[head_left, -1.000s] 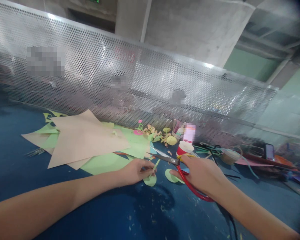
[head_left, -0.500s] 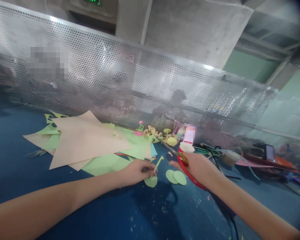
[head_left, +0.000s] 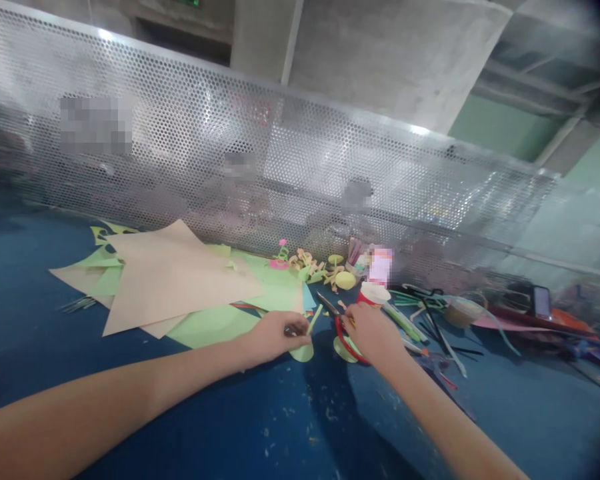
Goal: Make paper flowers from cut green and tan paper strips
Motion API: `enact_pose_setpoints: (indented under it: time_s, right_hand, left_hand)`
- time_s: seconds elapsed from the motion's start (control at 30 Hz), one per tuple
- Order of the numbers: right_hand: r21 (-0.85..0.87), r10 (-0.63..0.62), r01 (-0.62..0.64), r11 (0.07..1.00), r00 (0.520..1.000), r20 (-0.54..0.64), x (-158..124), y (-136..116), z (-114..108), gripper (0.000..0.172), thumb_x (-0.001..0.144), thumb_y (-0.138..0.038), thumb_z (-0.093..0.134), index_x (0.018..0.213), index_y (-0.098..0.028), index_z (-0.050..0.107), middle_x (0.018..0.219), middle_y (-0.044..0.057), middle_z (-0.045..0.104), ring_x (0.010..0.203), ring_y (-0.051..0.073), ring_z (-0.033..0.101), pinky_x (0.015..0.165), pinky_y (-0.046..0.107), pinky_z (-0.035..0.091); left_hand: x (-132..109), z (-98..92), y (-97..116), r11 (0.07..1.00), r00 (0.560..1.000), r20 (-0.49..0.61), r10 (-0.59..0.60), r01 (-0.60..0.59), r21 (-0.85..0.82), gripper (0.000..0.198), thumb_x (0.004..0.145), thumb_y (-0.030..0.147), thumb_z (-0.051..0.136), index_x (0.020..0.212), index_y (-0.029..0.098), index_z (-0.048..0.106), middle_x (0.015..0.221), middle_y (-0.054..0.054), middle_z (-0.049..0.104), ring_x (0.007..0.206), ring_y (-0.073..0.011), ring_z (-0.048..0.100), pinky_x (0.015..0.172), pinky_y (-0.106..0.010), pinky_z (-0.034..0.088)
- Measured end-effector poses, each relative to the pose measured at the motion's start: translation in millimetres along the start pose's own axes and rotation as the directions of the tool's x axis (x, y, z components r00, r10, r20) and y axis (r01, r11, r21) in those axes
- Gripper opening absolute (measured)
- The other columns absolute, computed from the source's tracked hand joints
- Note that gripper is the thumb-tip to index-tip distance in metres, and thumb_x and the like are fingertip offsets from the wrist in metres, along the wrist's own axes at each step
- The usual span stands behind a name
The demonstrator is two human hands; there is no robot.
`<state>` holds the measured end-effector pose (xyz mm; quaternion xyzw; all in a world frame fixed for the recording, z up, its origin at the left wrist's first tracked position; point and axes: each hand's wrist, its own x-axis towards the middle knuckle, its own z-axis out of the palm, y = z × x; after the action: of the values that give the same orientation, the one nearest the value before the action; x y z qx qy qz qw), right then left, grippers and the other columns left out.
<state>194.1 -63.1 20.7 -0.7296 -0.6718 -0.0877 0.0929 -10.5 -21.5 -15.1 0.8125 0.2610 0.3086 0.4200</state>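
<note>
My left hand [head_left: 275, 333] is closed, pinching a narrow light green paper strip [head_left: 315, 320] that stands up from a light green paper disc [head_left: 301, 353] at the table surface. In my right hand [head_left: 375, 328] is a pair of scissors [head_left: 329, 305] with red handles, the blades pointing away and to the left, just right of the strip's top. Another light green paper disc [head_left: 345, 351] lies beneath the scissors' handle, partly covered by it.
Large beige paper [head_left: 175, 280] and green sheets [head_left: 215, 327] spread over the left side. Behind my hands are a pink and green paper piece [head_left: 281, 257], a yellow disc [head_left: 345, 280] and a red and white paper cup [head_left: 375, 293]. Pens [head_left: 405, 321], cords and a phone [head_left: 541, 302] lie rightward.
My right hand has moved left with the scissors, now over the loose discs, and the blades are nearer the strip. My left hand stays almost in place.
</note>
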Motion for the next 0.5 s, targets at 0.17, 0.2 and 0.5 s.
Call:
enact_pose_setpoints:
  time_s: [0.17,0.2,0.5]
  right_hand:
    - [0.229,-0.074,0.086,0.970,0.995,-0.059,-7,-12,5,0.023,0.084,-0.029,0.038,0.080,-0.020,0.058,0.074,0.004,0.064,0.068,0.018,0.060,0.062,0.026,0.041]
    - [0.272,-0.080,0.095,0.957,0.995,-0.064,-8,-12,8,0.022,0.083,-0.030,0.039,0.081,-0.020,0.058,0.074,0.004,0.065,0.068,0.017,0.060,0.061,0.026,0.042]
    - [0.533,-0.038,0.099,0.840,0.992,-0.124,-12,-14,13,0.020,0.082,-0.030,0.039,0.086,-0.020,0.056,0.072,0.002,0.064,0.066,0.016,0.060,0.061,0.026,0.045]
  left_hand:
    - [0,0.3,0,0.998,0.999,-0.013,-0.049,0.049,-0.042,0.034,0.070,0.017,0.050,0.103,0.017,0.057,0.102,-0.004,0.063,0.088,-0.0161,0.059,0.076,-0.025,0.046]
    - [0,-0.4,0,0.998,0.999,-0.006,-0.050,0.049,-0.030,0.033,0.070,0.016,0.048,0.102,0.017,0.057,0.106,-0.005,0.061,0.089,-0.0164,0.058,0.076,-0.025,0.046]
    - [0,-5.9,9,0.991,1.000,-0.015,0.009,-0.007,0.131,0.033,0.083,0.019,0.030,0.093,0.019,0.061,0.123,-0.001,0.053,0.109,-0.0155,0.049,0.093,-0.025,0.035]
